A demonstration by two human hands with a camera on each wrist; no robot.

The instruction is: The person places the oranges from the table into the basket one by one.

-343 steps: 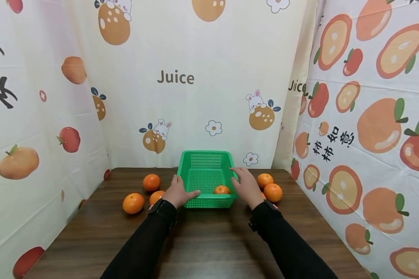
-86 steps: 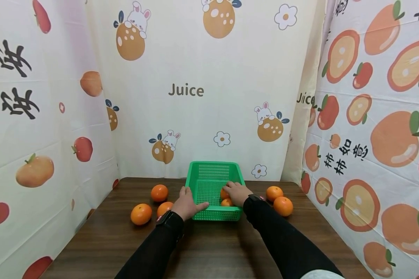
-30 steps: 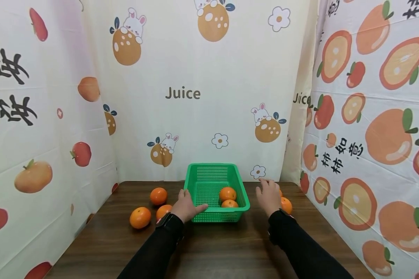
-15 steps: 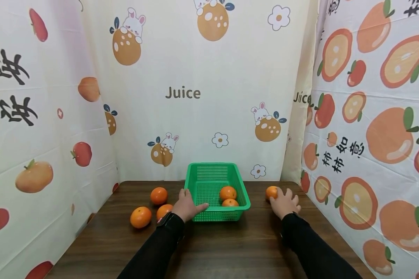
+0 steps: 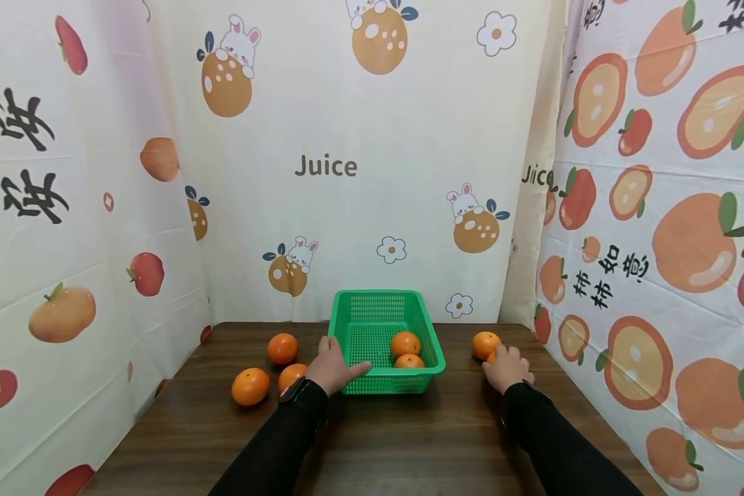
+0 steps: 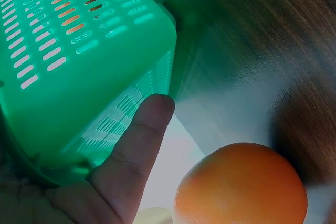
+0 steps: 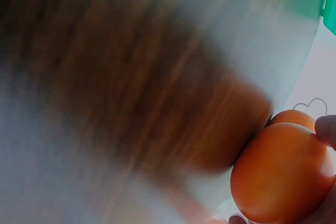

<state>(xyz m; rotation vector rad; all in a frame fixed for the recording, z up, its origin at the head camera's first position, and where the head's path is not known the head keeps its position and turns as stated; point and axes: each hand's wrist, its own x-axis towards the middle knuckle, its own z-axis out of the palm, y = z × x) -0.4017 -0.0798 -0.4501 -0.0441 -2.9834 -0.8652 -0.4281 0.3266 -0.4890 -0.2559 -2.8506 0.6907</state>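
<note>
A green perforated plastic basket [image 5: 381,383] stands at the back of the table. Two oranges lie in its right front part, one [image 5: 405,344] behind the other [image 5: 409,360]. My left hand [image 5: 331,368] rests against the basket's left front corner, thumb stretched out along the near rim. In the left wrist view that thumb [image 6: 139,150] lies straight along the green wall. To the basket's right, my right hand [image 5: 508,370] grips an orange [image 7: 283,174] with fingers and thumb around it; the hand mostly hides it in the head view. Just behind sits another orange [image 5: 485,344].
Left of the basket are three more oranges: one at the back [image 5: 282,348], one farther left [image 5: 251,386], and one [image 5: 292,375] partly behind my left hand. Printed fabric [image 5: 372,207] encloses the dark wooden table [image 5: 397,448] at the back and both sides.
A second orange has been set into the basket by my right hand. That hand then moved right, out of the basket, and down onto another orange. My left hand stayed at the basket's corner.
</note>
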